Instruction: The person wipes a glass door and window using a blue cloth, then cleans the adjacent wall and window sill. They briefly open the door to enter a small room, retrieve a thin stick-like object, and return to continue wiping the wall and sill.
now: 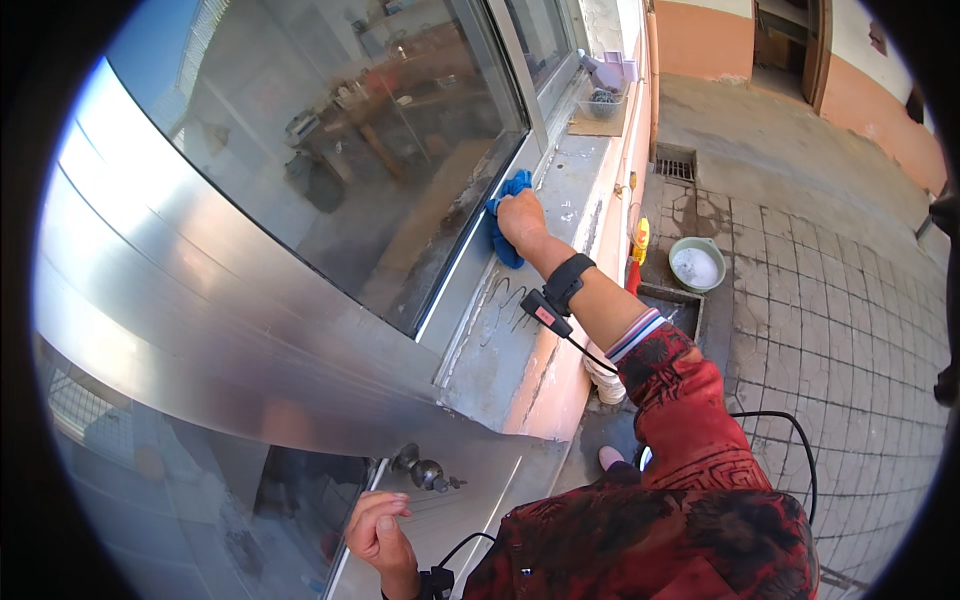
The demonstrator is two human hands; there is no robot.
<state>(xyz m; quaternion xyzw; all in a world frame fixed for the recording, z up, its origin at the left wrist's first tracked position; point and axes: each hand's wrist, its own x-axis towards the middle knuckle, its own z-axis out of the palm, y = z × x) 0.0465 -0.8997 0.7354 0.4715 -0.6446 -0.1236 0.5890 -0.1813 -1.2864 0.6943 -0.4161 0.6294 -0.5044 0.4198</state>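
Observation:
My right hand (522,220) grips a blue cloth (510,253) and presses it against the lower metal frame (466,259) of a window, just above the sill. The large window pane (322,172) beside it reflects or shows a room with a table and shelves. My left hand (381,534) is raised at the lower left, fingers bent and holding nothing. Close above it is a round metal door knob (426,474) with keys in its lock, on a metal door (480,480). Each wrist wears a black band with a cable.
Bent wire (510,300) lies on the sill (551,202). Farther along stands a clear plastic box (600,109) with a scouring ball, beside a purple spray bottle (602,73). On the ground are a green basin (697,264) of suds, a yellow bottle (641,234) and a drain grate (676,166).

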